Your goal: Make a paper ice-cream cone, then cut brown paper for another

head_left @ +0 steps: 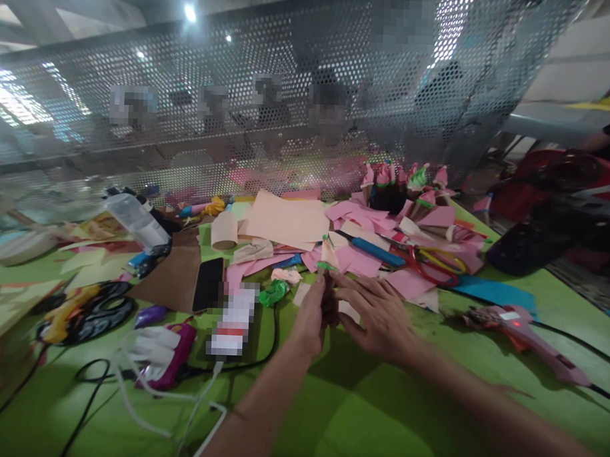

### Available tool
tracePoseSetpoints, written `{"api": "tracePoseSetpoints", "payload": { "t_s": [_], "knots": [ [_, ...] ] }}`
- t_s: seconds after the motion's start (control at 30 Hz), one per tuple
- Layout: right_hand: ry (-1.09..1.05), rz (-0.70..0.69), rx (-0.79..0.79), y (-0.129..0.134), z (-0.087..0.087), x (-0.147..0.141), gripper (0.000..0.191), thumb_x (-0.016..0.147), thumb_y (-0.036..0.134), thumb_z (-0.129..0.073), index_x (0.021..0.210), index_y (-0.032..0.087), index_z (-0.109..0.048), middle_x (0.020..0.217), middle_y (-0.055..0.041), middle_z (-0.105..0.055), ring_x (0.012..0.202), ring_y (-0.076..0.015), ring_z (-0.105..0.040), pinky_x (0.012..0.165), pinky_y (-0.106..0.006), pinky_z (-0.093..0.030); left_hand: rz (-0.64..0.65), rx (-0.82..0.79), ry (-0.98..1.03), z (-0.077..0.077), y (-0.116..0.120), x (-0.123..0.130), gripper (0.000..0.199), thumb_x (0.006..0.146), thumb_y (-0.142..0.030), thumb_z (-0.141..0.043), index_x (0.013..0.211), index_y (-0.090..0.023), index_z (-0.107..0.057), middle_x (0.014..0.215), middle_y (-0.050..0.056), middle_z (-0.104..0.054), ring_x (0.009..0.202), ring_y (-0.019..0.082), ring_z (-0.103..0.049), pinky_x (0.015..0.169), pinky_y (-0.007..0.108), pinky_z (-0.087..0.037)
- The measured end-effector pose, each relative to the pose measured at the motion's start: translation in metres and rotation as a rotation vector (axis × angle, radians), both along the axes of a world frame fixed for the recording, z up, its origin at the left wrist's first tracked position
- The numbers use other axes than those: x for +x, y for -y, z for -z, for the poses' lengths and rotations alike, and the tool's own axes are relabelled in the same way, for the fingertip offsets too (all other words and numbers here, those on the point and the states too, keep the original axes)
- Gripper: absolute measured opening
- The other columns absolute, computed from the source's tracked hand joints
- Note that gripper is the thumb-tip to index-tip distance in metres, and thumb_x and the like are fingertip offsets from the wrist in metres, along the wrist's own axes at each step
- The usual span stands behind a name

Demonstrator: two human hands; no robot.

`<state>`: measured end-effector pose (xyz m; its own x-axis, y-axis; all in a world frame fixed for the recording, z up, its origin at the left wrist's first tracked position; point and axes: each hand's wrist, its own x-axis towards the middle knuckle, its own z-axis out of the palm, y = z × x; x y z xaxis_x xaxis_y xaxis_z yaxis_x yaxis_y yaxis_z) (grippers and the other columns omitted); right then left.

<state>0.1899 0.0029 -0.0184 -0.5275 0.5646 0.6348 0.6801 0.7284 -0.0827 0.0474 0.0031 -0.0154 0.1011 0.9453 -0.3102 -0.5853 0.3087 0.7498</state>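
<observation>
Pointing tip-up, long axis near vertical, the small cone (329, 255) rises from the left hand (310, 317), pinched low, above the smooth green bench (363, 410)! It's pale up top, with a green band and a green dab at its peak. The right hand (378, 316) fans bent fingers alongside; whether they grip, can't tell. Behind, flat pink paper pieces (361, 261) overlap.
</observation>
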Motion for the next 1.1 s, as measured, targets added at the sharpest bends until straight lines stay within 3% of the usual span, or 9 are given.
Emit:
{"api": "tracePoseSetpoints", "payload": {
  "t_s": [0.37, 0.8, 1.1],
  "knots": [
    [-0.035, -0.008, 0.001, 0.0012, -0.0017, 0.0009, 0.020, 0.089, 0.020, -0.055, 0.109, 0.022, -0.061, 0.134, -0.0101, -0.066, 0.106, -0.0278, -0.062, 0.085, -0.042, -0.046, -0.016, -0.015, -0.034, -0.0004, 0.0016, -0.0006, 0.060, 0.057, -0.069, -0.082, 0.077, -0.020, -0.052, 0.056, -0.009, -0.034, 0.047, 0.006, -0.029, 0.044, 0.018, -0.022],
    [-0.005, -0.001, 0.012, 0.0008, 0.0012, -0.0010, 0.024, 0.088, 0.018, -0.055, 0.110, 0.022, -0.061, 0.133, -0.0097, -0.067, 0.105, -0.0276, -0.062, 0.085, -0.044, -0.045, -0.009, -0.017, -0.028, 0.0050, -0.0006, 0.0000, 0.059, 0.059, -0.068, -0.081, 0.074, -0.020, -0.051, 0.054, -0.010, -0.033, 0.046, 0.006, -0.026, 0.043, 0.018, -0.019],
    [-0.040, 0.013, 0.002, 0.0010, -0.0020, 0.0010, 0.021, 0.090, 0.022, -0.057, 0.110, 0.023, -0.062, 0.126, -0.0100, -0.070, 0.108, -0.0294, -0.061, 0.085, -0.043, -0.045, -0.023, -0.010, -0.029, -0.0025, 0.0029, 0.0000, 0.060, 0.057, -0.068, -0.082, 0.075, -0.020, -0.051, 0.056, -0.009, -0.034, 0.048, 0.006, -0.030, 0.045, 0.018, -0.024]
  ]
}}
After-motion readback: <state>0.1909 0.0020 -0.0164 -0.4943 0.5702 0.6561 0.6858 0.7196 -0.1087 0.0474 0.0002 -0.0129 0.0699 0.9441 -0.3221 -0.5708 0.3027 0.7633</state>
